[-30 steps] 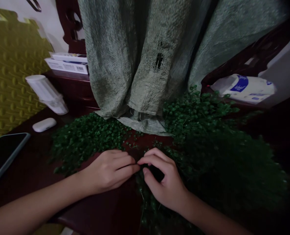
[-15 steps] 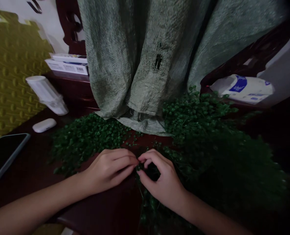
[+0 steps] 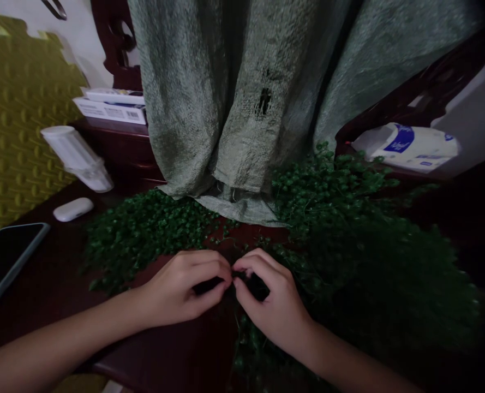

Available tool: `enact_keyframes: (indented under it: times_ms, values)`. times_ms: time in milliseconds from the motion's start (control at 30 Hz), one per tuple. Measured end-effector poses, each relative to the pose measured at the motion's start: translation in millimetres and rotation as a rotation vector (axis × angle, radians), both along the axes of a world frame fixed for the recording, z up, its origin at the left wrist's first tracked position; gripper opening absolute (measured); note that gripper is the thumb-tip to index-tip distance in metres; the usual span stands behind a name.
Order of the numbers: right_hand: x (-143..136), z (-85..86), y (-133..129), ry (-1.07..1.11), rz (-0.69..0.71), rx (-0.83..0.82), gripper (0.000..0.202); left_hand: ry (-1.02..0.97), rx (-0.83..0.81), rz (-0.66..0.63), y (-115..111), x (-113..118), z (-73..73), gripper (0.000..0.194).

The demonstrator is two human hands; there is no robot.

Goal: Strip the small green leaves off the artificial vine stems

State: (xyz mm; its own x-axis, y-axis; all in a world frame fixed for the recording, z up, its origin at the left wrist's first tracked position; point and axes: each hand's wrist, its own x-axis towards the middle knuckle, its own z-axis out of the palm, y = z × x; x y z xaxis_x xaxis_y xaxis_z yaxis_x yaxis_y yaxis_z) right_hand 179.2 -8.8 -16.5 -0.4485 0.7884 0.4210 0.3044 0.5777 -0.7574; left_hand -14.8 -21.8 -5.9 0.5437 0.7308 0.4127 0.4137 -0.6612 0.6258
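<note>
My left hand and my right hand meet fingertip to fingertip over the dark red table. Both are pinched on a small piece of green plant, mostly hidden by the fingers. Behind my left hand lies a pile of small green sprigs. A larger heap of leafy green stems spreads to the right, behind and beside my right hand; some stems hang below that hand.
A grey-green woven sack drapes down behind the piles. At left are a phone, a white earbud case, a white cylinder and white boxes. A tissue pack lies at right.
The fingers of my left hand have bent, opening a gap between thumb and index finger. The green bit at the fingertips shows less. The piles look the same.
</note>
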Motion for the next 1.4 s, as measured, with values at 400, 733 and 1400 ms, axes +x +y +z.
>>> enact_keyframes:
  times_ms: [400,733,1400]
  values:
    - [1.3,-3.1,-2.8,-0.122,-0.022,0.034,0.018,0.005,0.005,-0.007,-1.1,1.5,-3.9,0.012]
    - [2.1,-3.0,-4.2,-0.280,0.033,0.039,0.013,0.116,0.109,-0.026,-2.1,-0.6,-4.9,0.010]
    - [-1.4,-3.1,-9.3,-0.565,0.091,0.225,0.011,0.351,0.347,-0.095,-4.0,4.4,-1.0,0.016]
